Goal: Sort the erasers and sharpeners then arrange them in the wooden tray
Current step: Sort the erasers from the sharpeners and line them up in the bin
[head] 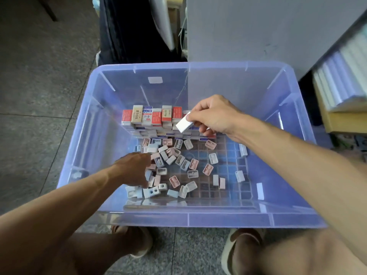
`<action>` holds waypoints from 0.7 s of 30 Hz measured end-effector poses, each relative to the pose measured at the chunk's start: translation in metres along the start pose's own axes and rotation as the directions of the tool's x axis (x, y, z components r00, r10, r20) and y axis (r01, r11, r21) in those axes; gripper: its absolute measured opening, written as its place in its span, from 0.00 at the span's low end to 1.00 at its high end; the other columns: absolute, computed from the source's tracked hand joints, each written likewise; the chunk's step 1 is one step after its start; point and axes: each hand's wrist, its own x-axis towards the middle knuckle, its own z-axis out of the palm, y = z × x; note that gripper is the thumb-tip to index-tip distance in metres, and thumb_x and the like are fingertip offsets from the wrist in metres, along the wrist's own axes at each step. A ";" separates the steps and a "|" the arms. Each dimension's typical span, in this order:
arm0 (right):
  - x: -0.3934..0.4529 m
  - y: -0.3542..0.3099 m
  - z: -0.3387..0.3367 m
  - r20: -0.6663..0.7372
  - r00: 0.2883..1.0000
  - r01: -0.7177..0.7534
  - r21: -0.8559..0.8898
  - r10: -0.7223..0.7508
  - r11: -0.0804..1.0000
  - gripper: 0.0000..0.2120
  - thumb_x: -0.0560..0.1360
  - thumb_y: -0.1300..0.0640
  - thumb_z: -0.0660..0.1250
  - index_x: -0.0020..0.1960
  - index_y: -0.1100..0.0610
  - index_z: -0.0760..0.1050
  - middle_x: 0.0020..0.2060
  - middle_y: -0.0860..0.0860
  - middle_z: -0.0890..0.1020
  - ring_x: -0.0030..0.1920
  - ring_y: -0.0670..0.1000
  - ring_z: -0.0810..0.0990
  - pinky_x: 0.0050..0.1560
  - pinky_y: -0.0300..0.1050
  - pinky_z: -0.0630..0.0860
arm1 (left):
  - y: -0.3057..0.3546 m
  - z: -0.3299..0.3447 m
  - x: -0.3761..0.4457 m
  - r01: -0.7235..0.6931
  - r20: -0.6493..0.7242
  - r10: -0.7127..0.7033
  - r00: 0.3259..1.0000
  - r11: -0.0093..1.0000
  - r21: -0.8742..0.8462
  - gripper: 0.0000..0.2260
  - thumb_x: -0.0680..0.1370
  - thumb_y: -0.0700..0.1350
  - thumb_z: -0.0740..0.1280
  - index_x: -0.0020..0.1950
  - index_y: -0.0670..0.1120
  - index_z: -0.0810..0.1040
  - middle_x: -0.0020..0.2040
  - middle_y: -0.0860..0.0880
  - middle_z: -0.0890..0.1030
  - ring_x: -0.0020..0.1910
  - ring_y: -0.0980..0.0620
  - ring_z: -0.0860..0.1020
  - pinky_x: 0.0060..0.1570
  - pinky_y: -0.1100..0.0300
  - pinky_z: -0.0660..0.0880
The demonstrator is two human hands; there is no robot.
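A clear bluish plastic bin (139, 66) stood on the tiled floor (39, 96) between the person's sandalled feet. Against its far wall, packaged erasers (153, 118) were stacked in rows, their sleeves red, white and tan. One tan sleeve read "2B"; others carried Chinese characters too small to make out. The right hand (214, 116) hovered over the right end of that stack, pinching a plain white eraser (184, 123) between thumb and fingertips, tilted, with its near end lower.

On the bin's gridded bottom lay a loose scatter of small pencil sharpeners (178, 159) in pink, pale blue and white, thickest toward the left and thinning to the right, with a few strays near the right wall. The left hand (133, 167) reached into the thick part of the scatter, fingers bent down among the pieces; whether it gripped anything could not be told.

Behind the bin stood dark fabric (129, 30) and a grey cabinet (258, 30). To the right, a stack of white sheets (341, 76) rested on a yellowish box (347, 122). No wooden tray showed.
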 end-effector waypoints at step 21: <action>0.008 -0.001 -0.031 -0.078 0.994 0.085 0.046 -0.081 0.995 0.07 0.75 0.57 0.72 0.49 0.61 0.82 0.39 0.53 0.83 0.34 0.47 0.79 0.38 0.42 0.80 | -0.005 0.013 0.040 -0.196 -0.194 0.190 0.962 0.981 -0.012 0.38 0.72 0.49 0.76 0.78 0.52 0.60 0.72 0.42 0.64 0.64 0.43 0.69 0.61 0.51 0.70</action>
